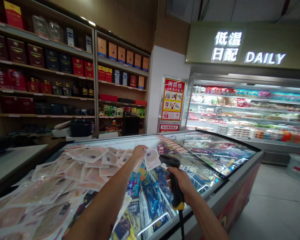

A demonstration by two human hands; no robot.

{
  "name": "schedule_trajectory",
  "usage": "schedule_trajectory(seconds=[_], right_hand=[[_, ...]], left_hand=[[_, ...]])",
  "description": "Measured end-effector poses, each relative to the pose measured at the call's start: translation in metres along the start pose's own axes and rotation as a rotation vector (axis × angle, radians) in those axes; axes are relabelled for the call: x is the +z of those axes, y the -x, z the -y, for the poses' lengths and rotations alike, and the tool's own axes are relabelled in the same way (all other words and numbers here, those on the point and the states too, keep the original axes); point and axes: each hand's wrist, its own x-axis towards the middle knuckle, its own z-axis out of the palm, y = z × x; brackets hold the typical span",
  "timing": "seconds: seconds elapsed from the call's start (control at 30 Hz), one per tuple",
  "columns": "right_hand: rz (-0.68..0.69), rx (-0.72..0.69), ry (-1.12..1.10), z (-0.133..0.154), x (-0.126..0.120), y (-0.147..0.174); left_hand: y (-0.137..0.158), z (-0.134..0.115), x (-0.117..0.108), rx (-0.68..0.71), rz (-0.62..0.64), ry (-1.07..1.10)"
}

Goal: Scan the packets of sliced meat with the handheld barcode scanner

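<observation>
My left hand (pixel 139 152) grips a flat, clear-and-white packet (pixel 152 158) by its upper left edge, holding it up above the freezer. A small barcode label shows on the packet. In my right hand (pixel 182 182) is a black and yellow barcode scanner (pixel 174 180), its head pointing left at the packet a short way off. Its cable hangs down from the handle. Many similar flat packets with pale pinkish contents (pixel 90 170) lie heaped on the left part of the freezer's glass top. Blue and yellow bags (pixel 150 203) show inside the freezer below my hands.
The chest freezer (pixel 240 180) has a grey rim running along its right side. Shelves of boxed bottles (pixel 65 63) stand at the back left. A lit refrigerated display (pixel 240 113) is at the back right, and a counter (pixel 17 160) borders the left. Tiled floor (pixel 272 206) lies to the right.
</observation>
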Motion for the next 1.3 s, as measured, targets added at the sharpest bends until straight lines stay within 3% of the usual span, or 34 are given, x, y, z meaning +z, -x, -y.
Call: schedule_trajectory(seconds=[0.4, 0.5, 0.6, 0.8, 0.93, 1.03, 1.17, 1.3], right_hand=[[-0.142, -0.023, -0.001, -0.004, -0.022, -0.02], [-0.18, -0.022, -0.022, -0.006, -0.033, -0.025], [-0.229, -0.019, -0.013, -0.007, -0.046, -0.028], [-0.339, -0.014, 0.005, -0.007, -0.071, -0.03], [-0.402, 0.001, -0.006, -0.007, -0.09, -0.03], [-0.417, 0.013, -0.029, -0.007, -0.103, -0.029], [-0.453, 0.019, -0.022, -0.007, -0.112, -0.027], [-0.433, -0.001, -0.027, -0.007, -0.111, -0.025]], left_hand=[[0.006, 0.054, -0.057, -0.144, 0.001, -0.243], [0.012, 0.059, -0.069, -0.195, -0.076, -0.384], [0.015, 0.053, -0.067, -0.168, -0.2, -0.526], [0.008, 0.004, -0.016, -0.009, -0.16, -0.418], [0.01, -0.041, 0.034, 0.046, -0.008, -0.3], [0.018, -0.067, 0.069, 0.009, 0.123, -0.202], [0.03, -0.082, 0.101, -0.037, 0.146, -0.225], [0.035, -0.083, 0.112, -0.03, 0.113, -0.208]])
